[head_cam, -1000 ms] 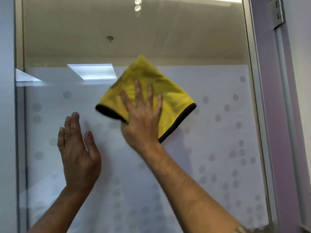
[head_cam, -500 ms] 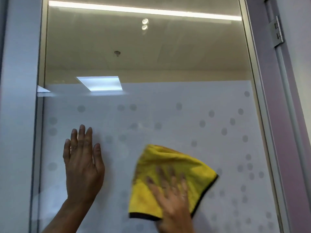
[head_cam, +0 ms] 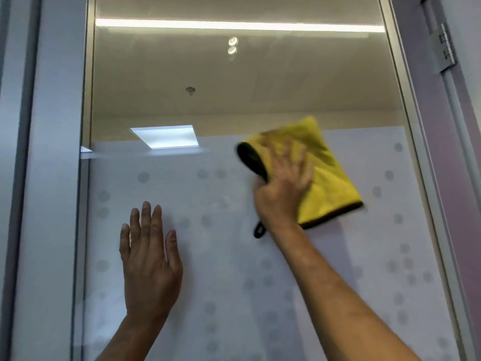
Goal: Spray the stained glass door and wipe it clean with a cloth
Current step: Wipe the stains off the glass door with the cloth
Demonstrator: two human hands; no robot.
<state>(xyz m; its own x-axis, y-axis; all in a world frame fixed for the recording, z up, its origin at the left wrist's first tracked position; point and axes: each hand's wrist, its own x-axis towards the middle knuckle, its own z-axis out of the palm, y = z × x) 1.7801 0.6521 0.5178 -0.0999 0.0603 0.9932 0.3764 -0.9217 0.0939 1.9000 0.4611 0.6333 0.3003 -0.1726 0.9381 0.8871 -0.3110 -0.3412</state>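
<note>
cloth (head_cam: 328,175) under right hand (head_cam: 282,188) on glass door (head_cam: 234,256); left hand (head_cam: 149,264) flat.

Fluffy cloth (head_cam: 330,183) — frosted matt glass door (head_cam: 234,256) — metal hinge (head_cam: 445,49).

The cloth (head_cam: 330,183) lies flat against the glass door (head_cam: 234,269), toward its right edge. The right hand (head_cam: 283,186) presses on the cloth's left part. The left hand (head_cam: 149,261) lies flat on the glass, lower and nearer the left edge, well apart from the cloth. A hinge (head_cam: 445,50) sits on the frame (head_cam: 426,126) beyond the door's upper right corner.
</note>
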